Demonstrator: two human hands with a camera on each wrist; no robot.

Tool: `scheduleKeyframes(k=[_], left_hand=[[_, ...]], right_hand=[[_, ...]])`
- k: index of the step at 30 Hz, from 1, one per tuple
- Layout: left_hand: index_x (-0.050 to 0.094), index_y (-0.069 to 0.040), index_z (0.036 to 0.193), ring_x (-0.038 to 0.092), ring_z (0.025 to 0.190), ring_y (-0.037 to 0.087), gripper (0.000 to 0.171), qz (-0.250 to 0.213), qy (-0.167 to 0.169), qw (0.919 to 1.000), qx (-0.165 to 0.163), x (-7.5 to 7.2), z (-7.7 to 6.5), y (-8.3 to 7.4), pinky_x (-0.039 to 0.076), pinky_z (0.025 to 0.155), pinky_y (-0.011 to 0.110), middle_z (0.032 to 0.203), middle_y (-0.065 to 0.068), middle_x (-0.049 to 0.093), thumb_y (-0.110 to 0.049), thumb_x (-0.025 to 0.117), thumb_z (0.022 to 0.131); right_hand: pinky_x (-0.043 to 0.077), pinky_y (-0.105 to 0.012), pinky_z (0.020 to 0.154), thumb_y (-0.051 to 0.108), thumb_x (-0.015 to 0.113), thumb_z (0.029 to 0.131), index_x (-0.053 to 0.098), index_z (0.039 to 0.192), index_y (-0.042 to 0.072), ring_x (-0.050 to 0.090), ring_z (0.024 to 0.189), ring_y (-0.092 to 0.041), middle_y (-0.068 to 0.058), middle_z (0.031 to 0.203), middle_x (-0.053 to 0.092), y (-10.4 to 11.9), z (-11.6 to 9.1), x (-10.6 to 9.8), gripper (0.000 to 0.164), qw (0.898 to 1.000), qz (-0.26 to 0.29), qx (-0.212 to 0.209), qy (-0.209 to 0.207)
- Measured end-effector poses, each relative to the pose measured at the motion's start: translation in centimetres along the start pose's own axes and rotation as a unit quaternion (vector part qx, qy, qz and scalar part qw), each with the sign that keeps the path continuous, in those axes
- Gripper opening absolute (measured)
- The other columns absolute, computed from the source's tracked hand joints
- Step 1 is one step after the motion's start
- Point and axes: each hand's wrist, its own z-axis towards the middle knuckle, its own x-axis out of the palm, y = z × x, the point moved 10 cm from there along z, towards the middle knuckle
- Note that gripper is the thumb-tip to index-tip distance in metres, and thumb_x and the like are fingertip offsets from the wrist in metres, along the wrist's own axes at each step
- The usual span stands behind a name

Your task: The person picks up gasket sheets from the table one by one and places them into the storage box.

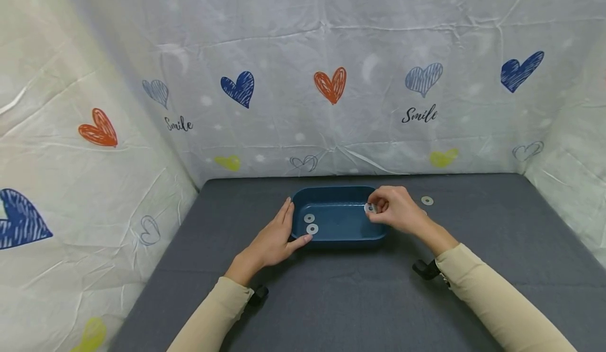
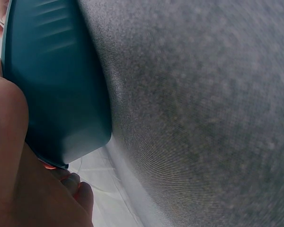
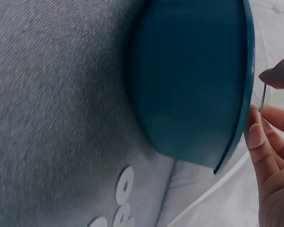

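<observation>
A dark blue rectangular tray stands on the table in the head view. Two flat metal washers, one just behind the other, lie inside at its left end. My left hand rests against the tray's left end, its straight fingers along the side and its thumb at the front rim. Over the right end of the tray, my right hand pinches another washer between thumb and fingers. The right wrist view shows that washer edge-on beside the rim.
Right of the tray, a loose washer lies on the grey table cloth. Several washers show there in the right wrist view. A white curtain printed with hearts hangs behind the table.
</observation>
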Motion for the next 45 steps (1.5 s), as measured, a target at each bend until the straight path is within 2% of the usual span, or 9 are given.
scheduleKeyframes(k=[12, 20, 27, 45], left_hand=[[0.007, 0.003, 0.162, 0.016, 0.156, 0.034, 0.105, 0.0, -0.004, 1.0, -0.005, -0.1, -0.1, -0.1, 0.025, 0.122, 0.05, 0.171, 0.018, -0.001, -0.068, 0.05, 0.099], [0.006, 0.001, 0.163, 0.016, 0.156, 0.034, 0.106, 0.001, -0.003, 0.9999, -0.011, 0.0, 0.0, 0.2, 0.024, 0.122, 0.05, 0.171, 0.017, -0.001, -0.07, 0.049, 0.098], [0.005, 0.0, 0.163, 0.016, 0.156, 0.034, 0.107, -0.002, -0.004, 0.9999, -0.015, 0.1, 0.1, 0.4, 0.025, 0.122, 0.051, 0.172, 0.016, -0.002, -0.072, 0.048, 0.097], [0.006, 0.003, 0.163, 0.017, 0.156, 0.035, 0.105, -0.005, -0.002, 1.0, -0.005, 0.1, 0.0, 0.2, 0.027, 0.121, 0.052, 0.171, 0.018, -0.003, -0.069, 0.048, 0.099]], right_hand=[[0.054, -0.031, 0.067, 0.011, 0.081, 0.085, 0.076, 0.096, 0.005, 0.06, 0.067, -0.009, -0.002, 0.079, 0.066, 1.1, 1.7, 2.6, 0.014, 1.0, 0.011, -0.009, 0.016], [0.054, -0.03, 0.067, 0.014, 0.081, 0.086, 0.075, 0.099, 0.006, 0.06, 0.069, -0.008, -0.003, 0.083, 0.067, 1.4, 3.0, 4.5, 0.016, 0.999, 0.017, 0.006, 0.042], [0.054, -0.029, 0.068, 0.014, 0.081, 0.087, 0.075, 0.101, 0.006, 0.059, 0.069, -0.008, -0.003, 0.083, 0.067, 2.0, 4.4, 6.0, 0.017, 0.998, 0.012, 0.004, 0.053], [0.056, -0.03, 0.074, 0.012, 0.079, 0.089, 0.076, 0.105, 0.003, 0.064, 0.078, -0.013, -0.008, 0.095, 0.07, 2.1, 7.2, 9.8, 0.019, 0.997, 0.019, 0.014, 0.074]])
